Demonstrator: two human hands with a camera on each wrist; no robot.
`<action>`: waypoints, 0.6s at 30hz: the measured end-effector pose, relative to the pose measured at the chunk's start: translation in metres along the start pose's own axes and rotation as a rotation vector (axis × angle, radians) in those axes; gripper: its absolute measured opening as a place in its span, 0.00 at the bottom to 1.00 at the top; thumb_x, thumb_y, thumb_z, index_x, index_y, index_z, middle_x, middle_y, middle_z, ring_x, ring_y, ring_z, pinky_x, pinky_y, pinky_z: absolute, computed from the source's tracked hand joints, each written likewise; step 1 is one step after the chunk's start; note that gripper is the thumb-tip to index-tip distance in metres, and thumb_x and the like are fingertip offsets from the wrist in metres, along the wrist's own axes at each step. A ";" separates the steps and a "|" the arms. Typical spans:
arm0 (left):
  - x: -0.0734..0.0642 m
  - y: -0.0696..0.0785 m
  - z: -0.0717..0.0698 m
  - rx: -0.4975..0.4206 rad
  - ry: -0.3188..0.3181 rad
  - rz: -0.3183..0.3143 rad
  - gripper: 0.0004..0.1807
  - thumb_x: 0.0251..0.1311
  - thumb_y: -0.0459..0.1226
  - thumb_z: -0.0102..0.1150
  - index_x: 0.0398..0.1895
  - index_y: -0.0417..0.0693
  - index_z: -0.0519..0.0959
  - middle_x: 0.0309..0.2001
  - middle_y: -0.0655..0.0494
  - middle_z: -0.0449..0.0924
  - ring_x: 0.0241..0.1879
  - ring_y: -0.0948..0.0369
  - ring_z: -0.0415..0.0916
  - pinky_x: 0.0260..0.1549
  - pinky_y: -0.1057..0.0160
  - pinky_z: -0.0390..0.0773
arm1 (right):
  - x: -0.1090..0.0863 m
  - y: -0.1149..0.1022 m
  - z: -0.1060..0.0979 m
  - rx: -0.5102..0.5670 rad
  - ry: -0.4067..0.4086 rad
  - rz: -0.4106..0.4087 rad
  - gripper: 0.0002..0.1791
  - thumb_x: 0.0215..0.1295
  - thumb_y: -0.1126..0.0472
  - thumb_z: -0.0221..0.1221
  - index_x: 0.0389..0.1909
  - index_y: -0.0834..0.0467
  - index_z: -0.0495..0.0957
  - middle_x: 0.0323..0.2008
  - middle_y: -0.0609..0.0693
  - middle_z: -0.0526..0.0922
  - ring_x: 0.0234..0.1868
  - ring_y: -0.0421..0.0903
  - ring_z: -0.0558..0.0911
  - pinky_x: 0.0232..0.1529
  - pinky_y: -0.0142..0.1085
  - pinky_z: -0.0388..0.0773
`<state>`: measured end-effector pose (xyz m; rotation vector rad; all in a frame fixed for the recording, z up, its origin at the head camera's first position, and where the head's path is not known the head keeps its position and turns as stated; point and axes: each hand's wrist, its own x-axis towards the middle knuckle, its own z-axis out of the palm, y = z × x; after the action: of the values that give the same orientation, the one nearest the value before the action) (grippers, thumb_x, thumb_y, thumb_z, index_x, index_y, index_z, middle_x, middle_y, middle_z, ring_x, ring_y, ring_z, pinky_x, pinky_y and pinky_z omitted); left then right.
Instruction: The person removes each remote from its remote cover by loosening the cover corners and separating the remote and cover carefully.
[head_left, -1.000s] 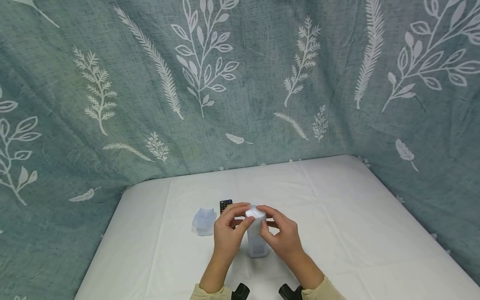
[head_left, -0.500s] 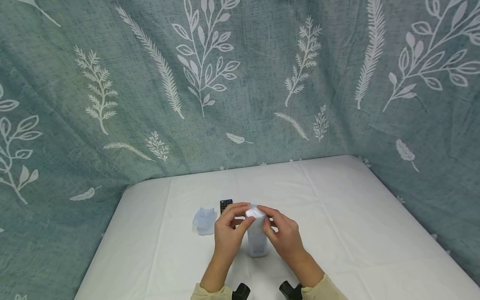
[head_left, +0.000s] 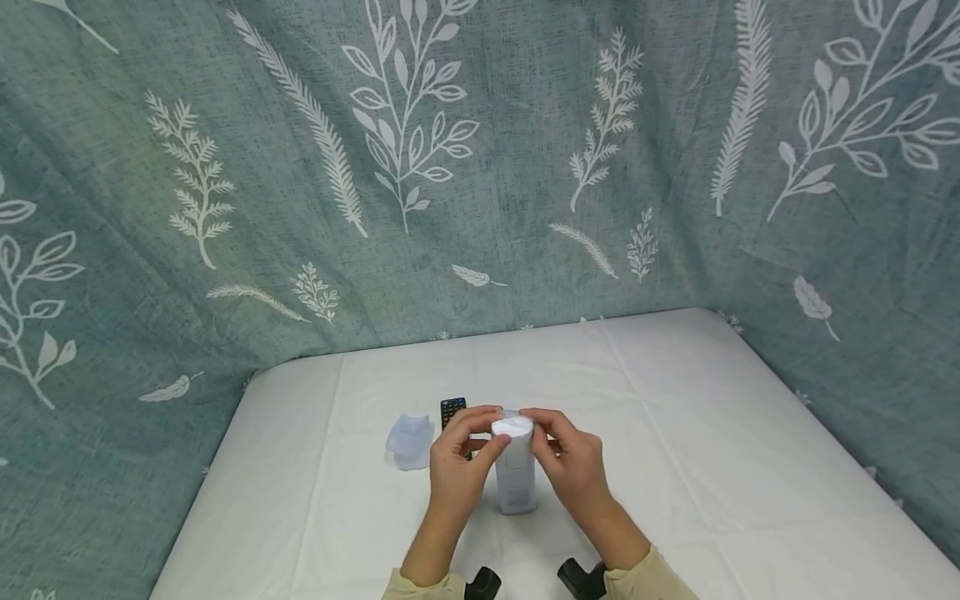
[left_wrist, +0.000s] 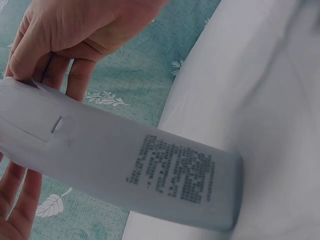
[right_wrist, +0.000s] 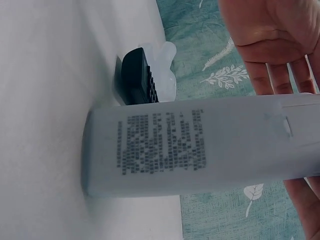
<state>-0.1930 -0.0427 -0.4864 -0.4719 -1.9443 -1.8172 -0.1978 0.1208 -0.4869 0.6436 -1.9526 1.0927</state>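
Observation:
A white remote control [head_left: 516, 479] stands upright on its end on the white table. In both wrist views its back, with a block of dark print and a battery door, faces the cameras. A pale translucent cover [left_wrist: 42, 90] seems to wrap it, its edge showing near the top. My left hand [head_left: 459, 467] pinches the top left corner between thumb and fingers. On the opposite side my right hand [head_left: 573, 462] holds the top right edge, thumb in front and index finger behind. Its exact contact is hard to make out in the right wrist view.
Behind my left hand lies a black remote control [head_left: 452, 408], partly hidden. To its left is a pale blue translucent piece [head_left: 410, 442], soft-looking and flat. A teal leaf-patterned curtain [head_left: 480, 167] hangs around the table [head_left: 360, 533].
My right hand has shifted slightly to the right along the top edge, its thumb sliding off the front. More of the white top end shows. The left hand keeps its place.

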 end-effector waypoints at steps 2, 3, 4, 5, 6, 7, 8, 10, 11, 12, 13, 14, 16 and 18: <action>-0.001 -0.001 0.000 -0.002 0.001 0.001 0.11 0.56 0.32 0.71 0.43 0.45 0.86 0.50 0.48 0.84 0.44 0.65 0.81 0.36 0.61 0.86 | 0.000 0.000 -0.001 0.008 -0.006 0.023 0.16 0.58 0.79 0.60 0.44 0.61 0.82 0.35 0.54 0.90 0.33 0.45 0.90 0.24 0.20 0.79; -0.001 -0.001 0.001 -0.001 0.002 -0.001 0.11 0.56 0.32 0.71 0.43 0.46 0.86 0.50 0.48 0.84 0.44 0.65 0.81 0.36 0.61 0.86 | -0.001 0.000 -0.001 0.014 -0.010 0.034 0.15 0.58 0.79 0.60 0.44 0.61 0.82 0.35 0.54 0.90 0.34 0.45 0.90 0.24 0.20 0.79; -0.001 -0.001 0.001 0.000 0.002 -0.002 0.11 0.56 0.32 0.70 0.43 0.46 0.86 0.50 0.48 0.84 0.44 0.66 0.81 0.36 0.61 0.86 | -0.001 0.001 0.000 0.021 -0.012 0.040 0.15 0.59 0.79 0.60 0.43 0.61 0.82 0.36 0.54 0.90 0.35 0.45 0.90 0.24 0.20 0.79; -0.001 -0.002 0.001 0.002 0.002 -0.003 0.11 0.56 0.32 0.70 0.43 0.46 0.86 0.50 0.49 0.84 0.44 0.66 0.81 0.36 0.61 0.86 | -0.002 0.001 0.000 0.026 -0.014 0.048 0.15 0.59 0.79 0.60 0.43 0.61 0.82 0.36 0.54 0.90 0.35 0.45 0.90 0.24 0.20 0.79; -0.002 -0.002 0.000 0.004 0.002 -0.006 0.11 0.56 0.32 0.70 0.43 0.46 0.86 0.51 0.49 0.84 0.44 0.66 0.81 0.36 0.61 0.86 | -0.002 0.001 0.000 0.032 -0.015 0.053 0.15 0.59 0.79 0.61 0.43 0.61 0.82 0.36 0.53 0.90 0.36 0.45 0.90 0.24 0.20 0.79; -0.002 -0.002 0.000 0.005 0.001 -0.009 0.11 0.56 0.32 0.70 0.43 0.47 0.86 0.51 0.49 0.84 0.44 0.66 0.81 0.36 0.61 0.86 | -0.002 0.001 0.000 0.039 -0.015 0.059 0.15 0.59 0.79 0.61 0.43 0.60 0.82 0.36 0.53 0.90 0.37 0.45 0.90 0.24 0.20 0.79; -0.002 -0.002 0.000 0.007 0.001 -0.011 0.11 0.56 0.32 0.70 0.44 0.47 0.86 0.51 0.49 0.84 0.44 0.66 0.81 0.37 0.61 0.86 | -0.002 0.001 0.000 0.046 -0.015 0.064 0.15 0.59 0.79 0.61 0.43 0.60 0.82 0.36 0.53 0.90 0.37 0.45 0.90 0.23 0.20 0.79; -0.002 -0.003 0.001 0.005 -0.001 -0.008 0.11 0.57 0.32 0.70 0.44 0.46 0.86 0.51 0.49 0.84 0.44 0.66 0.81 0.37 0.61 0.86 | -0.001 0.000 0.000 0.065 -0.016 0.078 0.14 0.59 0.79 0.61 0.42 0.60 0.82 0.36 0.54 0.90 0.37 0.44 0.89 0.24 0.20 0.79; -0.002 -0.003 0.001 0.003 -0.002 -0.008 0.11 0.57 0.32 0.70 0.44 0.46 0.86 0.51 0.49 0.84 0.44 0.66 0.81 0.37 0.62 0.86 | -0.001 0.000 0.001 0.071 -0.015 0.086 0.14 0.59 0.79 0.61 0.42 0.60 0.82 0.35 0.55 0.90 0.37 0.43 0.89 0.24 0.20 0.79; -0.002 -0.004 0.001 0.002 -0.002 -0.008 0.11 0.57 0.32 0.70 0.44 0.46 0.86 0.51 0.49 0.84 0.43 0.66 0.81 0.37 0.62 0.86 | -0.001 0.000 0.001 0.078 -0.014 0.093 0.14 0.59 0.79 0.61 0.42 0.60 0.82 0.35 0.55 0.90 0.37 0.43 0.89 0.24 0.20 0.79; -0.002 -0.004 0.001 0.000 -0.003 -0.007 0.11 0.57 0.31 0.69 0.44 0.46 0.86 0.51 0.48 0.84 0.43 0.66 0.81 0.37 0.62 0.86 | -0.001 0.000 0.001 0.088 -0.014 0.103 0.14 0.60 0.78 0.61 0.41 0.60 0.82 0.35 0.55 0.90 0.37 0.42 0.89 0.24 0.21 0.80; -0.003 -0.005 0.001 0.002 -0.003 -0.009 0.10 0.57 0.31 0.69 0.43 0.46 0.86 0.51 0.49 0.84 0.43 0.66 0.81 0.37 0.62 0.86 | -0.002 0.000 0.001 0.095 -0.013 0.113 0.13 0.60 0.78 0.61 0.41 0.60 0.82 0.34 0.54 0.90 0.37 0.42 0.89 0.25 0.21 0.80; -0.003 -0.006 0.002 0.002 -0.002 -0.013 0.10 0.57 0.31 0.69 0.43 0.46 0.87 0.51 0.49 0.84 0.44 0.67 0.80 0.37 0.62 0.86 | -0.002 -0.001 0.001 0.104 -0.013 0.131 0.12 0.61 0.78 0.61 0.40 0.60 0.82 0.34 0.54 0.90 0.37 0.40 0.88 0.26 0.21 0.81; -0.004 -0.006 0.002 0.005 0.000 -0.023 0.09 0.58 0.31 0.69 0.42 0.46 0.87 0.51 0.49 0.84 0.44 0.67 0.80 0.37 0.62 0.86 | -0.003 -0.001 0.001 0.109 -0.016 0.149 0.11 0.61 0.78 0.60 0.40 0.61 0.82 0.34 0.53 0.90 0.36 0.39 0.88 0.26 0.21 0.81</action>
<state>-0.1931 -0.0411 -0.4940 -0.4497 -1.9619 -1.8261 -0.1962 0.1199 -0.4893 0.5729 -1.9912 1.2966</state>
